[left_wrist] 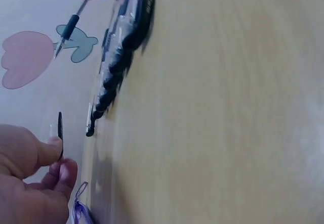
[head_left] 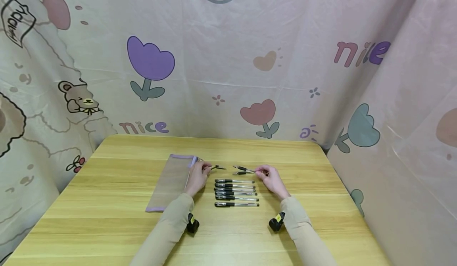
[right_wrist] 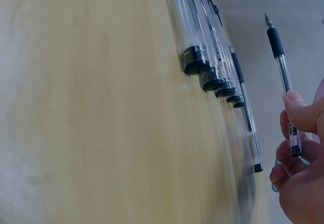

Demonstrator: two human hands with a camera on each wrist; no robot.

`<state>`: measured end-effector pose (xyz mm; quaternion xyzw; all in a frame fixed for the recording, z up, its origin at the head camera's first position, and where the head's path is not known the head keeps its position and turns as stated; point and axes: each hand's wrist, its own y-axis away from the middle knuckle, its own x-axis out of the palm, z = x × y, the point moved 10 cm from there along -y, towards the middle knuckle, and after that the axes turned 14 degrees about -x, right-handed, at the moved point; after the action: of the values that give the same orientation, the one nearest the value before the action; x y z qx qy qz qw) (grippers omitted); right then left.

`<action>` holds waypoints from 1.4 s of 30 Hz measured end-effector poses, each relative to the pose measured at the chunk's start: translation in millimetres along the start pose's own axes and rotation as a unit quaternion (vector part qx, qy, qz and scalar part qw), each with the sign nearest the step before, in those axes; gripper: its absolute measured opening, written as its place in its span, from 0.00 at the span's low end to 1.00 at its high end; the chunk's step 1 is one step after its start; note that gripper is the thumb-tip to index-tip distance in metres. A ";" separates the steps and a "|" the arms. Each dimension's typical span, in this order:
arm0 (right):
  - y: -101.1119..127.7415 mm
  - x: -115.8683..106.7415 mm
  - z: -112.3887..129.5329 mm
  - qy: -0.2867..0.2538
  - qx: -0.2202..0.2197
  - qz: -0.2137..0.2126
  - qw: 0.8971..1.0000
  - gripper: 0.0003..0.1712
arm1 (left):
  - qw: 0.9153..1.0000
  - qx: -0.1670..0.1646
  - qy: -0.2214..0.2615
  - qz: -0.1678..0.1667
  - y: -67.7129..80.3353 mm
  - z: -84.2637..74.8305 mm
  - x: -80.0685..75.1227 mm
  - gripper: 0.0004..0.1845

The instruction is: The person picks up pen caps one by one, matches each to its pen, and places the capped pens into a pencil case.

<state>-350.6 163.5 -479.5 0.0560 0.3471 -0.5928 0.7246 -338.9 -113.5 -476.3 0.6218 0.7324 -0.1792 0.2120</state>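
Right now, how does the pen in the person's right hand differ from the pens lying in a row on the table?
The held pen is uncapped, its tip bare; the row pens wear black caps. It is lifted, pinched by the right hand; they lie flat on the table. Both have clear barrels.

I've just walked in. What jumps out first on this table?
A neat row of black capped pens lies mid-table between two hands. The right hand pinches an uncapped pen above the row, while the left hand holds a small black cap. A purple-edged mesh pouch lies left of the left hand.
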 end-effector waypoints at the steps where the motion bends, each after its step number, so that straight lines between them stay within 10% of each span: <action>1: 0.1 0.2 0.5 -0.001 -0.001 0.000 1.000 0.07 | 1.000 0.003 0.008 0.006 1.1 -1.2 0.4 0.09; 24: -1.6 7.3 23.0 -0.003 -0.052 0.012 0.999 0.07 | 0.994 0.087 0.030 0.063 13.3 -18.1 13.9 0.08; 42: -2.4 11.3 26.5 -0.001 -0.050 0.020 0.999 0.07 | 0.992 0.082 0.028 0.088 13.6 -21.8 21.0 0.09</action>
<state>-340.6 140.4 -465.2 0.0262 0.3746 -0.5598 0.7387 -330.2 -82.3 -469.0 0.7036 0.6635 -0.2017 0.1551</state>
